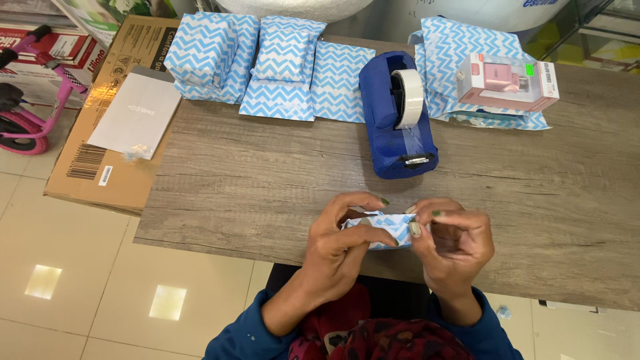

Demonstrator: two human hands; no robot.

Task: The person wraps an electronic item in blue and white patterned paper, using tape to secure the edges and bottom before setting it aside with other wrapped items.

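While both hands meet at the near edge of the wooden table (267, 173), a small parcel in blue-and-white zigzag paper (385, 227) sits pinched between them, just above the tabletop. Left hand (343, 241): fingers curled over the parcel's left end, thumb laid along its front, grasping it. Right hand (455, 241): fingertips pressed on the parcel's right end, where a strip of clear tape appears to lie under the thumb; grasping likewise. Directly beyond the hands, near but apart: a blue desktop tape dispenser (396, 120) with a roll of clear tape (409, 97) mounted upright. Far edge, left of the dispenser: wrapped packages in the same zigzag paper (213, 57), some stacked, with flat sheets of it beneath. Far right: a pink item in a clear-fronted retail box (507, 81), resting on more zigzag paper. Off the table's left side: a flattened cardboard carton (113, 120) bearing a grey envelope (137, 110), and part of a pink child's bicycle (30, 93) on the tiled floor (67, 267).
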